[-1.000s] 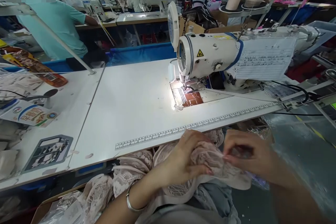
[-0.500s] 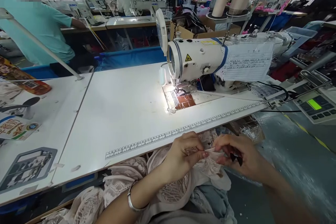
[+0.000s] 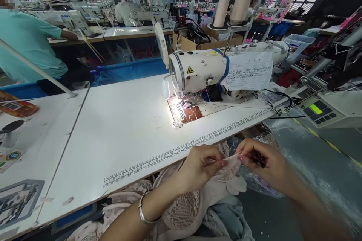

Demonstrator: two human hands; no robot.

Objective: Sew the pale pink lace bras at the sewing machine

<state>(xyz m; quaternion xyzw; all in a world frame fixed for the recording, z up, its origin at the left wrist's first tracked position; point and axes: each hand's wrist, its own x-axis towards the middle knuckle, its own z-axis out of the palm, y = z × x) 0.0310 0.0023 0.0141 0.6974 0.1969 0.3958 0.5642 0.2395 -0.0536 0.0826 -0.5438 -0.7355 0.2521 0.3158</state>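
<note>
My left hand (image 3: 202, 163) and my right hand (image 3: 261, 162) are both closed in a pinch on one edge of a pale pink lace garment (image 3: 183, 205), just below the front edge of the white sewing table (image 3: 124, 128). The right hand also holds a small dark object I cannot make out. The rest of the lace hangs over my lap. A silver bangle sits on my left wrist. A white sewing machine (image 3: 203, 69) stands on the table ahead, its lamp lighting the needle plate (image 3: 186, 113).
A ruler strip (image 3: 183, 147) runs along the table's front edge. A control panel with a green display (image 3: 318, 111) sits to the right. Packets and a dark tray (image 3: 17, 201) lie at the left. Other people sit at machines behind. Thread cones (image 3: 222, 11) stand at the back.
Both hands have risen slightly and the lace edge is stretched tighter between them. The view has shifted, so the machine and table appear further left.
</note>
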